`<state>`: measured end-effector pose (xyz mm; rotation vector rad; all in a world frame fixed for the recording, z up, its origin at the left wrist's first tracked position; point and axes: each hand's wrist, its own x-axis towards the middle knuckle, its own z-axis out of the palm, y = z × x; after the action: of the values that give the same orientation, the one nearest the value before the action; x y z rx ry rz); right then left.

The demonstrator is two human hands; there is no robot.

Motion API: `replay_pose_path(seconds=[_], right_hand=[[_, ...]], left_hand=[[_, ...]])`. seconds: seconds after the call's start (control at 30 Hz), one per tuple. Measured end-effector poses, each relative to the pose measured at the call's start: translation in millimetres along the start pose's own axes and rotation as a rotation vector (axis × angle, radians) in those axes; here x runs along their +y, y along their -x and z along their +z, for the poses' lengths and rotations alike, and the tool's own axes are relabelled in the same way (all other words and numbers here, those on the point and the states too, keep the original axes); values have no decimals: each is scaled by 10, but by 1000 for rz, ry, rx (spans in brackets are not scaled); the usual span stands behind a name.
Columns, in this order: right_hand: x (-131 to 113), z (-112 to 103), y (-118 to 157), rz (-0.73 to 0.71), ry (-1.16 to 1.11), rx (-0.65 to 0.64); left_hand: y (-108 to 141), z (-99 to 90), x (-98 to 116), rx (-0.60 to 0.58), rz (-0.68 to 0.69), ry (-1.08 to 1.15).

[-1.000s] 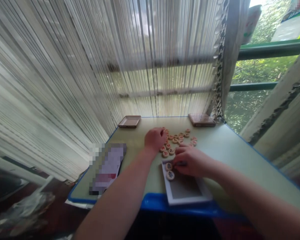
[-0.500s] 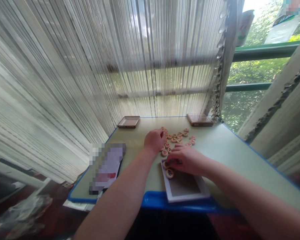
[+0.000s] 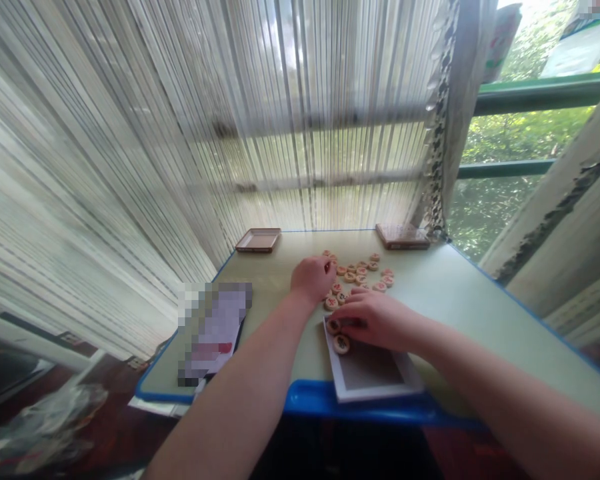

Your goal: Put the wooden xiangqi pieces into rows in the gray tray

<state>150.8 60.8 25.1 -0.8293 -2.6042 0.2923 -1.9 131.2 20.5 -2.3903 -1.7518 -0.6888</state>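
Round wooden Chinese chess pieces (image 3: 351, 276) with red and dark characters lie scattered on the table beyond my hands. My left hand (image 3: 313, 279) is closed at the left side of these pieces. Its curled fingers hide whatever may be in them. My right hand (image 3: 380, 320) reaches over the far end of a shallow white-rimmed box (image 3: 375, 373), its fingers bent and closed on a chess piece (image 3: 333, 326) in the far left corner. Just nearer in the same box lies another chess piece (image 3: 341, 344), flat against the left wall.
A pale table (image 3: 470, 313) with a blue edge carries everything. An open box half (image 3: 259, 240) rests at the far left corner, a flat brown box (image 3: 403, 236) at the far right. To the left lies a blurred-out phone-like object (image 3: 217, 333). Curtains (image 3: 300, 120) hang behind.
The view has shifted slightly. Both hands stay nearly where they were, the right fingers still at the piece in the box corner.
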Motion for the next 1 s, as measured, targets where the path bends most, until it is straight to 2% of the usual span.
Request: replay_pose_path(seconds=[0.33,0.53,1.0], right_hand=[[-167,-94,97,-4,-37,-55],[-137,-18,79,-45,-29,-25],[-105,-5,77,-43,-25,-34]], left_hand=[[3,-11,0,18,0,-16],[-6,8,-19,19,5,-21],[-4,15,-17,-8,-3,-20]])
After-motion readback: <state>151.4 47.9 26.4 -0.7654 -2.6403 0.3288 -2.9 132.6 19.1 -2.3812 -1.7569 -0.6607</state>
